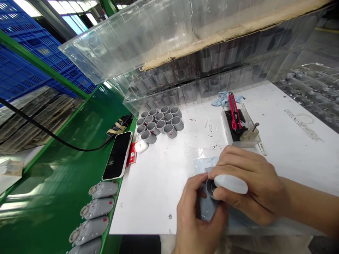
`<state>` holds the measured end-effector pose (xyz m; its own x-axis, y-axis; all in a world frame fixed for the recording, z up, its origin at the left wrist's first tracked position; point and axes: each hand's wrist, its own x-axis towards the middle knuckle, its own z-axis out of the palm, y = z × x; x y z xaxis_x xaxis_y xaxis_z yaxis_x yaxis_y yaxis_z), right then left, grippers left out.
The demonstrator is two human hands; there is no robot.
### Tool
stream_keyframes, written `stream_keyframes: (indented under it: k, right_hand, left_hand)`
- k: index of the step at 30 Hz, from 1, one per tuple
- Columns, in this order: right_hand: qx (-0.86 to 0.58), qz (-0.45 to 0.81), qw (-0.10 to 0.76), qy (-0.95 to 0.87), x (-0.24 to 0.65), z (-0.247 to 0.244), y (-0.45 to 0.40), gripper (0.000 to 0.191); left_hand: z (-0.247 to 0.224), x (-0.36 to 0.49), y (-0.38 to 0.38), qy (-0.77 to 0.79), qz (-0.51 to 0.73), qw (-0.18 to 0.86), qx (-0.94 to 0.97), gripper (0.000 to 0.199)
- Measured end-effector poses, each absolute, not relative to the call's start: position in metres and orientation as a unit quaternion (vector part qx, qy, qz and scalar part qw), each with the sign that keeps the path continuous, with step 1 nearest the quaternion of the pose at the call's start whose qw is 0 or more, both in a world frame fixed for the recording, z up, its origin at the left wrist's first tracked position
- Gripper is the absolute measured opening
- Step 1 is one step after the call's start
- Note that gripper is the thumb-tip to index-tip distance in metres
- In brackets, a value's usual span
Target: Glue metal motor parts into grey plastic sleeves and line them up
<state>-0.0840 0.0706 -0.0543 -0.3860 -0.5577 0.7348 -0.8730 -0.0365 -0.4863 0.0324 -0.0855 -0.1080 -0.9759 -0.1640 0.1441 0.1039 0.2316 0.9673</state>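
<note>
My left hand (197, 211) is wrapped round a grey cup-like part (211, 188), its round opening turned up toward the camera. My right hand (249, 183) grips a tool with a white, rounded handle (231, 183) at the mouth of that part. The tool's working end is hidden by the fingers and the part. Beneath both hands lies a light blue cloth (208, 208) on the white work surface (148, 190).
Several grey cups (160, 126) stand grouped near clear plastic trays (185, 42). A small box (245, 141) holds a red cutter (234, 111). On the left are a phone (117, 155), a white case (141, 146) and several grey parts (97, 208) on a green surface.
</note>
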Motion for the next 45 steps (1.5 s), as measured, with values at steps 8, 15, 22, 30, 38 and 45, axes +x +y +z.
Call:
stream_keyframes:
  k: [8,15,22,30,38,45]
  right_hand:
    - [0.533,0.483,0.177,-0.672,-0.084,-0.054,0.071,0.012]
    - [0.529,0.481,0.158,-0.681,-0.082,-0.052,0.071,0.017]
    - [0.530,0.475,0.158,-0.684,-0.083,-0.051,0.072,0.018]
    - [0.530,0.477,0.172,-0.680,-0.084,-0.053,0.072,0.013]
    - [0.531,0.469,0.173,-0.685,-0.084,-0.053,0.072,0.014]
    - [0.529,0.477,0.174,-0.680,-0.084,-0.053,0.071,0.016]
  left_hand:
    - [-0.104,0.028,-0.090,-0.774,-0.626,0.099,-0.006,0.040]
    - [-0.097,0.026,-0.082,-0.785,-0.598,0.159,-0.042,0.046]
    - [-0.102,0.030,-0.087,-0.768,-0.633,0.100,0.007,0.038]
    - [-0.103,0.029,-0.086,-0.770,-0.627,0.113,-0.014,0.046]
    - [-0.097,0.026,-0.085,-0.785,-0.610,0.111,-0.010,0.042]
    - [-0.101,0.027,-0.086,-0.771,-0.623,0.132,-0.021,0.041]
